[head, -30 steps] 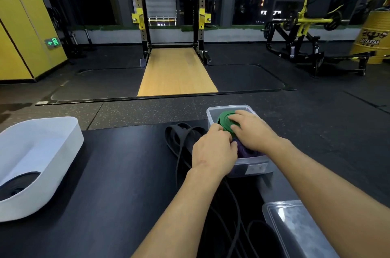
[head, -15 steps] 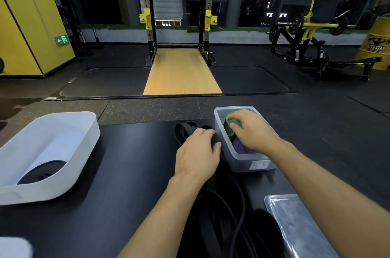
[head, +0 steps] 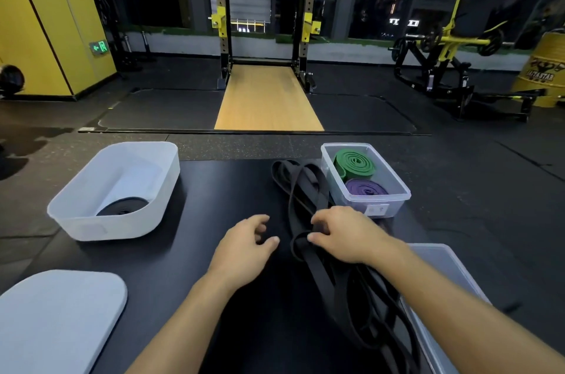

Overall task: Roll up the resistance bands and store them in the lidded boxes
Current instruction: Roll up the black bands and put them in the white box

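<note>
Near left corner: pale rounded lid (head: 58, 321), flat on the black table (head: 214, 184). Near right edge: clear flat lid (head: 452, 288), also flat, partly hidden by the right forearm. Between them, loose black bands (head: 305, 190) in an unrolled tangle, running from the near edge up the middle of the table to just beside the clear box.

Mid-table: left hand (head: 244, 248), palm down, fingers loosely curled and slightly apart, holding nothing, just left of the tangle. Right hand (head: 345, 236) on the tangle, fingers curled over several strands, thumb tip against a small loop, gripping the loose black bands.

Farther left: white tub (head: 165, 184), uncovered, with one rolled black band (head: 122, 205) lying flat at its near end. Farther right: clear box (head: 397, 193), uncovered; inside, rolled purple band (head: 365, 188) at the near end and rolled green band (head: 354, 164) at the far end, just beside each other.

Beyond the table: dark rubber floor (head: 458, 175), wooden platform (head: 269, 98) under a squat rack (head: 223, 22), yellow wall (head: 46, 22) at left, yellow machine (head: 458, 37) and yellow drum (head: 541, 77) at right.
</note>
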`<state>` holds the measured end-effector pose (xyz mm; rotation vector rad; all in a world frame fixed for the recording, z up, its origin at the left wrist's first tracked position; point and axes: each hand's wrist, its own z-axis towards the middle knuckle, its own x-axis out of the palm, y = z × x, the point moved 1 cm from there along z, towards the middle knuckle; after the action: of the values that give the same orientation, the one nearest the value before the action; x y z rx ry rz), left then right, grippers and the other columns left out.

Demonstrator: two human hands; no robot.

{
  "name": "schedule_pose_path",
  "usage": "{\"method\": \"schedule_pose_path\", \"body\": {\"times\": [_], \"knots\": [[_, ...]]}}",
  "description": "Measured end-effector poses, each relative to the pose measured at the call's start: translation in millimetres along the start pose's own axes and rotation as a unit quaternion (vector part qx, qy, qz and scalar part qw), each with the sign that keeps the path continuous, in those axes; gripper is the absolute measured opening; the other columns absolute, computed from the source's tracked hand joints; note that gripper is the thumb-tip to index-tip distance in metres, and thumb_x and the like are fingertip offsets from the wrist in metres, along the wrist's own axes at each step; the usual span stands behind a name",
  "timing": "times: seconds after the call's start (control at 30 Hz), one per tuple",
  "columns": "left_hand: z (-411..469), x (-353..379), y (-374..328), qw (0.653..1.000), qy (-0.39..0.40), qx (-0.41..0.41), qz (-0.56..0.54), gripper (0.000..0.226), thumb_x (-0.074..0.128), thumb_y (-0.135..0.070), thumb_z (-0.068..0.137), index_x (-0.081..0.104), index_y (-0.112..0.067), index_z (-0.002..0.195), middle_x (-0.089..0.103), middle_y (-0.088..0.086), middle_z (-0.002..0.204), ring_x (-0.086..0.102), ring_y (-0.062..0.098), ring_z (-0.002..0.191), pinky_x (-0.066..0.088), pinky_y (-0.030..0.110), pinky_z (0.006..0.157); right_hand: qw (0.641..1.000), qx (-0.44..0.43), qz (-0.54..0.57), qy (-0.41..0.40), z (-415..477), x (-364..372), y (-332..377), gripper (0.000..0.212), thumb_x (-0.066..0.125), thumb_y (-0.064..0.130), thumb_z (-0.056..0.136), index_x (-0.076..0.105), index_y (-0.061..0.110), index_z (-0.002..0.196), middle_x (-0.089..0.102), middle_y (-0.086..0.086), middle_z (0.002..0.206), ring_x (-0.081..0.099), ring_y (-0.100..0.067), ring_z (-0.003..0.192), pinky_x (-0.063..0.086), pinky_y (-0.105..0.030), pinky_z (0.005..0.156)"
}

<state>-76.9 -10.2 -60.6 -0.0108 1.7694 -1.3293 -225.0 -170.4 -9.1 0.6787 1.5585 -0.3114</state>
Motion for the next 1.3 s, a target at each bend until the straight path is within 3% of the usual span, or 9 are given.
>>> {"method": "schedule_pose_path", "body": {"times": [0.1, 0.2, 0.37, 0.63, 0.73, 0.83, 1.0, 1.17, 1.3], "knots": [[-22.6, -4.3, 14.8, 0.996, 0.023, -0.023, -0.087, 0.049, 0.072, -0.037, 0.096, 0.058, -0.035, 0.143, 0.066, -0.019, 0.12, 0.063, -0.004, 0.109, 0.051, 0.022, 0.097, 0.996, 0.061, -0.037, 0.053, -6.5, 8.6, 13.9, 0.092, 0.054, 0.086, 0.08, 0.044, 0.026, 0.149, 0.057, -0.008, 0.139, 0.056, -0.03, 0.129, 0.048, -0.043, 0.103], [-43.5, -7.0, 23.5, 0.992, 0.038, -0.026, -0.114, 0.046, 0.073, -0.037, 0.095, 0.06, -0.038, 0.139, 0.067, -0.019, 0.119, 0.064, -0.006, 0.109, 0.051, 0.021, 0.098, 0.992, 0.078, -0.085, 0.052, -8.5, 13.1, 29.3, 0.109, 0.051, 0.098, 0.066, 0.048, 0.024, 0.147, 0.053, -0.009, 0.141, 0.05, -0.029, 0.133, 0.043, -0.043, 0.107], [-64.5, -8.0, 27.2, 0.988, 0.069, -0.022, -0.134, 0.047, 0.072, -0.036, 0.096, 0.058, -0.038, 0.14, 0.066, -0.017, 0.12, 0.064, -0.005, 0.109, 0.053, 0.023, 0.099, 0.997, 0.048, -0.059, 0.0, -6.3, 25.3, 44.8, 0.076, 0.075, 0.07, 0.073, 0.064, 0.022, 0.13, 0.049, -0.001, 0.127, 0.047, -0.024, 0.127, 0.048, -0.041, 0.1], [-59.7, -9.9, 14.1, 0.967, 0.081, -0.05, -0.235, 0.049, 0.064, -0.042, 0.102, 0.053, -0.031, 0.148, 0.064, -0.02, 0.126, 0.063, 0.001, 0.116, 0.051, 0.026, 0.103, 0.993, -0.069, 0.007, -0.1, -18.9, 28.3, 63.5, 0.047, 0.071, 0.039, 0.091, 0.063, 0.019, 0.133, 0.051, 0.01, 0.135, 0.052, -0.018, 0.122, 0.047, -0.036, 0.102], [-59.1, -7.8, -0.5, 0.916, 0.111, -0.102, -0.372, 0.05, 0.056, -0.054, 0.103, 0.052, -0.031, 0.147, 0.061, -0.011, 0.136, 0.065, 0.009, 0.12, 0.054, 0.035, 0.106, 0.979, -0.095, 0.122, -0.133, -24.0, 25.4, 68.9, 0.044, 0.071, 0.024, 0.093, 0.056, 0.029, 0.134, 0.056, 0.014, 0.129, 0.059, -0.011, 0.117, 0.049, -0.032, 0.099], [-59.0, -6.6, -15.7, 0.835, 0.161, -0.111, -0.514, 0.052, 0.056, -0.063, 0.099, 0.057, -0.034, 0.142, 0.058, 0.0, 0.142, 0.069, 0.019, 0.121, 0.054, 0.043, 0.108, 0.939, -0.072, 0.305, -0.139, -30.5, 14.9, 78.4, 0.051, 0.071, 0.02, 0.095, 0.047, 0.036, 0.137, 0.063, 0.015, 0.118, 0.058, 0.009, 0.108, 0.044, -0.007, 0.086], [-51.9, -16.7, -33.4, 0.804, 0.136, -0.071, -0.575, 0.048, 0.058, -0.053, 0.102, 0.063, -0.024, 0.14, 0.069, 0.006, 0.138, 0.068, 0.025, 0.125, 0.056, 0.046, 0.105, 0.884, -0.033, 0.452, -0.115, -40.3, 6.9, 94.8, 0.026, 0.05, 0.04, 0.106, 0.071, 0.025, 0.107, 0.076, 0.007, 0.104, 0.07, -0.012, 0.102, 0.053, -0.036, 0.094], [-50.7, -41.6, -30.7, 0.844, 0.135, -0.057, -0.516, 0.048, 0.063, -0.052, 0.099, 0.069, -0.017, 0.132, 0.073, 0.008, 0.129, 0.069, 0.028, 0.122, 0.054, 0.05, 0.106, 0.907, -0.052, 0.404, -0.104, -54.4, 24.1, 89.4, 0.034, 0.049, 0.036, 0.103, 0.072, 0.022, 0.123, 0.066, 0.013, 0.125, 0.058, -0.002, 0.118, 0.04, -0.027, 0.106], [-56.2, -48.7, -28.7, 0.904, 0.129, -0.029, -0.407, 0.026, 0.068, -0.033, 0.099, 0.071, -0.018, 0.119, 0.078, 0.005, 0.116, 0.073, 0.023, 0.112, 0.058, 0.046, 0.099, 0.949, -0.074, 0.268, -0.152, -68.0, 39.3, 85.8, 0.016, 0.063, 0.029, 0.101, 0.07, 0.029, 0.086, 0.055, 0.013, 0.1, 0.057, -0.004, 0.093, 0.039, -0.017, 0.084]]}}
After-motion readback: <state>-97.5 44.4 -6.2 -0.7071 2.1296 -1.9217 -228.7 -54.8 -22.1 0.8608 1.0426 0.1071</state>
